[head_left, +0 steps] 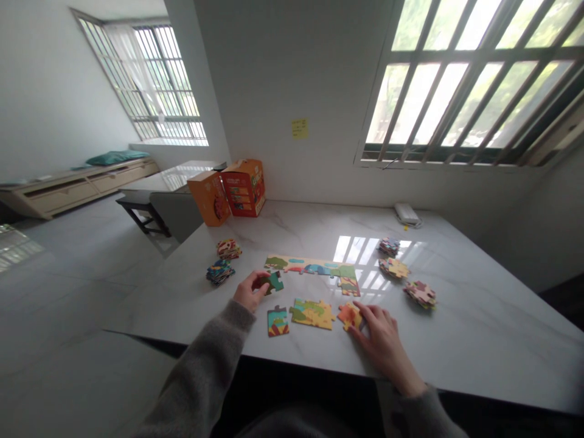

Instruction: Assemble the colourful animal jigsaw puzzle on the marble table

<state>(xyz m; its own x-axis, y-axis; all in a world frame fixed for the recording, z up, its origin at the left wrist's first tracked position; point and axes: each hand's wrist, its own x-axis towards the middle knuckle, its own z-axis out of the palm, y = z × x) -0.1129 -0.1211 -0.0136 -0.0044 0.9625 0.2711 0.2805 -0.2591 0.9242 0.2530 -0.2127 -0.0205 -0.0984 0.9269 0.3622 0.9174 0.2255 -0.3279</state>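
Observation:
My left hand (pixel 252 291) pinches a green jigsaw puzzle piece (pixel 274 282) between thumb and fingers, just below the left end of a joined puzzle strip (pixel 314 267). That strip runs along the top and turns down at its right end. With thumb and fingers my right hand (pixel 381 334) grips an orange puzzle piece (pixel 349 316) at the table surface. Left of it lies a joined yellow-and-green section (pixel 312 313), with a small gap between them. A separate teal and red piece (pixel 278 321) lies further left.
Stacks of puzzle pieces stand at left (pixel 220 272) and right (pixel 420 294), with others behind them. Two orange boxes (pixel 244 188) stand at the back left of the marble-patterned table (pixel 479 340). A white device (pixel 407 214) with a cable lies at the back right.

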